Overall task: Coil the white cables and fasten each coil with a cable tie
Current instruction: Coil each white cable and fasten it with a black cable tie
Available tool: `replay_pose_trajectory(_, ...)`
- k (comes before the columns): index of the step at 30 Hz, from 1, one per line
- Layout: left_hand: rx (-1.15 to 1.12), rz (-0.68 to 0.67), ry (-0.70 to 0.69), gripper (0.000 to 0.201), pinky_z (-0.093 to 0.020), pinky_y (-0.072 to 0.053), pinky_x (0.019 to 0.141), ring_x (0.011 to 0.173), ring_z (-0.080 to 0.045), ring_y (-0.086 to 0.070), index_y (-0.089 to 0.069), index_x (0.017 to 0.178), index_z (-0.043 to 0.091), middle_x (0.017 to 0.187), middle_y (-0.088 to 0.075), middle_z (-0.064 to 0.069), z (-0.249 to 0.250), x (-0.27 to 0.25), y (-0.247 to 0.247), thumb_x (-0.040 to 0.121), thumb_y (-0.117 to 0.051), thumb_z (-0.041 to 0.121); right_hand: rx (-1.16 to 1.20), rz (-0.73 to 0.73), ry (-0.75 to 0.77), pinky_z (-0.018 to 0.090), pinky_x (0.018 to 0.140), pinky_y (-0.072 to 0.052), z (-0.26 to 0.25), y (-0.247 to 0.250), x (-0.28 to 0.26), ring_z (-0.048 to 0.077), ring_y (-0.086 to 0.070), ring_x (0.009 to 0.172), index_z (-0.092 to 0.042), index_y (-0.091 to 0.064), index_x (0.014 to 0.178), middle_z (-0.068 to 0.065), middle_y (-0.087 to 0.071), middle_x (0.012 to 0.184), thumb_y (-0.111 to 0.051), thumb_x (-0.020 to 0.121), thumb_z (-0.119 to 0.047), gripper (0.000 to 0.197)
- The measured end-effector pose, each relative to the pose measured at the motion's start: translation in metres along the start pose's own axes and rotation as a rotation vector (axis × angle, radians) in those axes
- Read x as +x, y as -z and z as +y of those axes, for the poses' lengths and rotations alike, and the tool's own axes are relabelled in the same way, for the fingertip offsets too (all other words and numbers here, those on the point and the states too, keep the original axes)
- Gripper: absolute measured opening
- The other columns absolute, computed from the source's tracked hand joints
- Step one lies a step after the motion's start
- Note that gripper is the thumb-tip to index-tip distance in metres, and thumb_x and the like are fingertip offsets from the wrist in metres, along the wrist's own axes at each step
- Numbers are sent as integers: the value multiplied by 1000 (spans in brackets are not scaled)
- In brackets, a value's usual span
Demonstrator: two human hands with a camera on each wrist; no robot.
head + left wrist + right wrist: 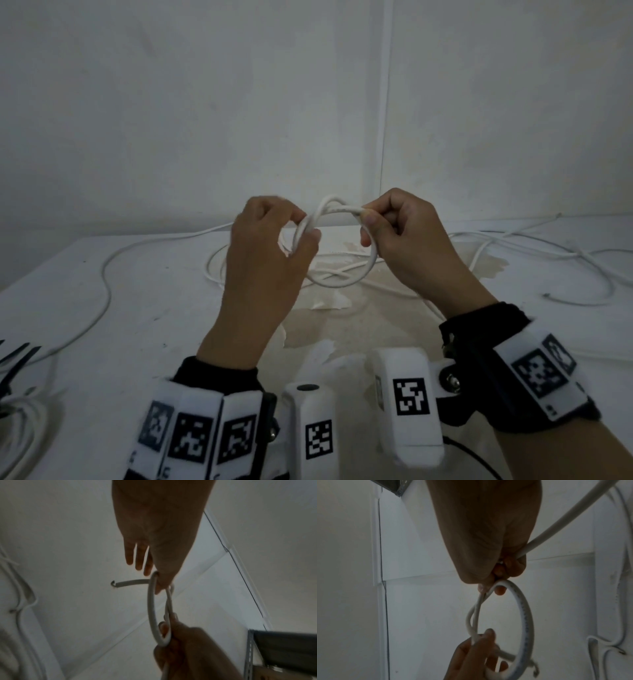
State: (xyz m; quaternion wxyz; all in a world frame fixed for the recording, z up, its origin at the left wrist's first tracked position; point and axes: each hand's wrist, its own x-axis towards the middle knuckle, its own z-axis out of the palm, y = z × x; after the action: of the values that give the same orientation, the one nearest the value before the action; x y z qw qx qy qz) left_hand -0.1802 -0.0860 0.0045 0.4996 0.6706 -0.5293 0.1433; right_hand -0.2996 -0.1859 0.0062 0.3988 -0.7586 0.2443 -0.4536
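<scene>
Both hands hold a small loop of thick white cable above the white table. My left hand pinches the loop's left side between thumb and fingers, where two strands cross. My right hand grips the loop's right side with curled fingers. In the left wrist view the cable loop hangs between my left hand and my right hand, with a free cable end sticking out. In the right wrist view the cable loop runs from my right hand down to my left hand's fingers.
More white cable trails loosely over the table at left, and tangled cables lie at right. A coiled white cable with black cable ties sits at the near left edge. A wall stands close behind.
</scene>
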Motion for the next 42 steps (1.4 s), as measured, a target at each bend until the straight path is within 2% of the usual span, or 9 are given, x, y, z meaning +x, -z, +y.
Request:
replay_pose_trajectory(2, -237, -129, 125, 5, -10, -38, 63, 72, -4, -54, -53, 85, 18, 81, -58, 1, 7, 1, 0, 88, -58, 20, 4, 14, 0, 25, 56, -41, 1, 1, 0, 9, -49, 52, -22, -52, 69, -14, -60, 50, -54, 91, -13, 23)
replay_pose_trajectory(5, -515, -292, 252, 11, -7, -38, 51, 55, -2, -57, -44, 85, 17, 70, -59, -1, 16, -2, -2, 96, -43, 14, -20, 29, 15, 18, 53, -41, 3, 2, 1, 5, -49, 50, -23, -52, 70, -16, -61, 52, -53, 91, -15, 23)
replay_pose_trajectory(9, -492, -330, 211, 23, -11, -32, 52, 55, -2, -39, -46, 82, 22, 64, -45, 4, 14, -5, -4, 97, -29, 29, -57, 35, 30, 10, 50, -38, 6, 2, 1, 1, -51, 50, -24, -52, 71, -19, -61, 52, -53, 91, -16, 22)
replay_pose_trajectory(17, -249, -353, 72, 38, -14, -33, 55, 54, -3, -39, -38, 68, 19, 60, -39, 5, -1, -6, -4, 92, -25, 45, -61, 16, 25, 8, 47, -34, 1, 13, 3, 1, -49, 46, -23, -55, 70, -14, -60, 50, -56, 90, -13, 23)
replay_pose_trajectory(24, -189, -281, 67, 34, -12, -33, 54, 55, 1, -44, -39, 65, 22, 58, -40, 5, -9, -2, 5, 98, -30, 26, -27, -8, 34, 10, 44, -32, -3, 16, 2, 1, -45, 39, -19, -55, 70, -7, -61, 54, -53, 91, -10, 23)
replay_pose_trajectory(31, -376, -333, 230, 40, -9, -32, 54, 53, 4, -42, -60, 73, 24, 65, -43, 7, -10, 1, 6, 99, -30, 27, -82, 65, 108, 10, 51, -38, 1, 10, 2, 2, -51, 49, -25, -50, 71, -9, -58, 56, -51, 92, -11, 25)
replay_pose_trajectory(36, -445, -390, 265, 36, -5, -33, 50, 53, 3, -41, -55, 72, 23, 66, -44, 7, -6, 0, 7, 98, -31, 29, -80, 82, 120, 9, 52, -37, 2, 9, 1, 0, -52, 52, -26, -49, 72, -8, -57, 59, -52, 92, -12, 25)
replay_pose_trajectory(39, -604, -371, 359, 36, -6, -44, 63, 61, 6, -53, -55, 72, 19, 70, -58, 8, -2, -1, 0, 99, -30, 23, -67, 91, 124, 9, 53, -38, 2, 10, 2, 1, -52, 55, -27, -49, 73, -8, -57, 61, -52, 92, -12, 25)
replay_pose_trajectory(42, -852, -419, 462, 37, -20, -54, 75, 65, -5, -65, -54, 74, 11, 62, -67, 5, 2, 1, -2, 100, -28, 17, -68, 85, 124, 10, 53, -38, 2, 10, 1, 0, -51, 55, -28, -49, 74, -8, -56, 62, -51, 92, -12, 25)
